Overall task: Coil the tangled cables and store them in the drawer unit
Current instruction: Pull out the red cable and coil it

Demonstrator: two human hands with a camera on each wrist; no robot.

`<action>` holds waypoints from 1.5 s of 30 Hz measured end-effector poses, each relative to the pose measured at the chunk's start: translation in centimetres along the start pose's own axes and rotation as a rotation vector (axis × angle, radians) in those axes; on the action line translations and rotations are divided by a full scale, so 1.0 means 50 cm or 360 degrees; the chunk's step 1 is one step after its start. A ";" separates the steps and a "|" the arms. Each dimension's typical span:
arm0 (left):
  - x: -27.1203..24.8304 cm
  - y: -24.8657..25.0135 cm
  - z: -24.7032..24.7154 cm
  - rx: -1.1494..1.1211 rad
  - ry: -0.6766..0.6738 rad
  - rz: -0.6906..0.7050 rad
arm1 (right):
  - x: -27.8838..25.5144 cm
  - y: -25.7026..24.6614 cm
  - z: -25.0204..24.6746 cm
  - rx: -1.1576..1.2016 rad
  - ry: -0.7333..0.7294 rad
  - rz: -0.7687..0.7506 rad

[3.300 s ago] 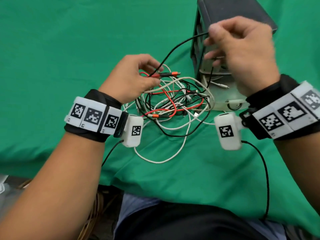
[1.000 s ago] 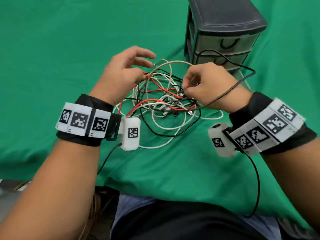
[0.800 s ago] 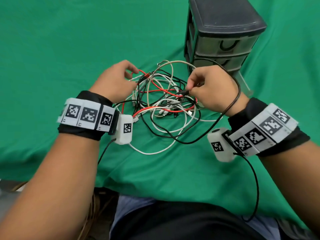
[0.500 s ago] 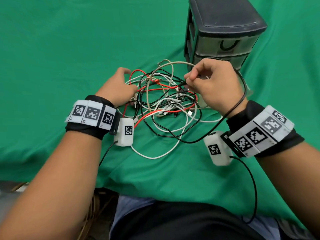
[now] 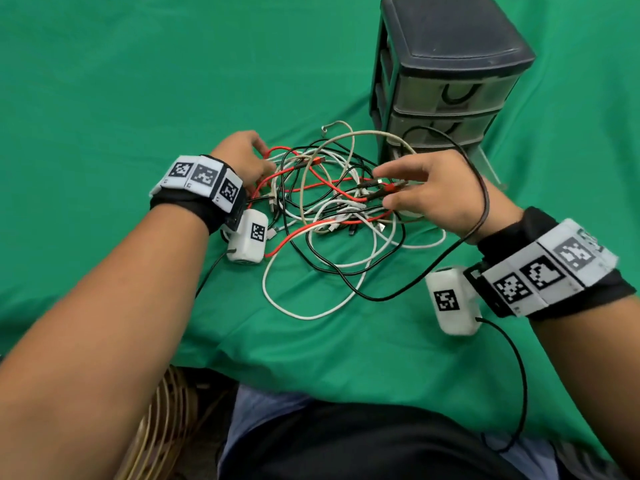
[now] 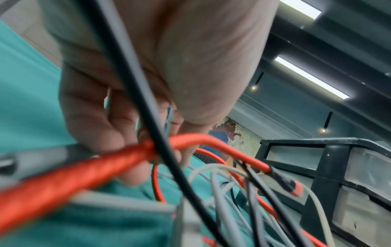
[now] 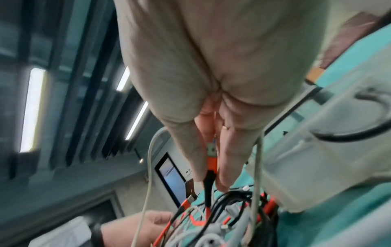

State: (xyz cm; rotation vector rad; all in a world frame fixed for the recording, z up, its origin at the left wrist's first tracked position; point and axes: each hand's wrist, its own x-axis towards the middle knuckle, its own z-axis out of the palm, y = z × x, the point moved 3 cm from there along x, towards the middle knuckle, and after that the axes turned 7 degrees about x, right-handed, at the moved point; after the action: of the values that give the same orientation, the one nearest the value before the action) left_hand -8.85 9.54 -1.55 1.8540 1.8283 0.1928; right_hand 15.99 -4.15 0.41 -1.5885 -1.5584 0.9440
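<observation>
A tangle of red, black and white cables (image 5: 329, 216) lies on the green cloth in front of the dark drawer unit (image 5: 446, 64). My left hand (image 5: 263, 161) is at the tangle's left side, its fingers (image 6: 101, 127) curled round a red cable (image 6: 118, 160). My right hand (image 5: 384, 188) reaches in from the right. It pinches an orange and black plug (image 7: 211, 163) between thumb and fingers (image 7: 225, 175). A black cable (image 5: 483, 202) loops over the back of my right wrist. The unit's top drawer holds a black cable (image 5: 460, 95).
The green cloth (image 5: 138, 81) covers the whole table and drops off at the near edge by my lap. The unit's lowest clear drawer (image 5: 486, 164) stands pulled out behind my right hand. A wicker object (image 5: 162, 427) sits below the table edge at left.
My right hand came down from the drawer unit to the tangle and took hold of the orange plug, with the black cable now draped over its wrist. My left hand slid deeper into the tangle's left side.
</observation>
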 end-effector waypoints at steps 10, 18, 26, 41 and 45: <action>-0.004 0.019 -0.057 -0.0029 0.0647 0.0148 | -0.039 -0.001 -0.115 0.0777 0.0596 0.0190; -0.077 0.090 -0.138 0.0083 0.1056 0.0509 | -0.031 -0.132 -0.110 0.0501 0.0742 -0.0496; -0.178 0.193 -0.151 -0.0501 0.0812 0.1076 | 0.018 -0.208 -0.037 0.0088 0.0442 -0.0627; -0.099 0.147 -0.051 -0.0586 0.0341 0.0885 | -0.005 -0.233 -0.061 0.0205 0.0563 -0.0804; -0.094 0.140 -0.040 -0.0532 0.0242 0.0993 | -0.038 -0.228 -0.072 0.0356 0.0680 -0.0961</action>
State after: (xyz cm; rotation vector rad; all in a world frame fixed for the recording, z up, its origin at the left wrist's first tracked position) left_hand -3.89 5.89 4.58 2.1361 1.1516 0.8239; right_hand 13.66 -5.80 12.17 -0.9835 -1.4338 0.3936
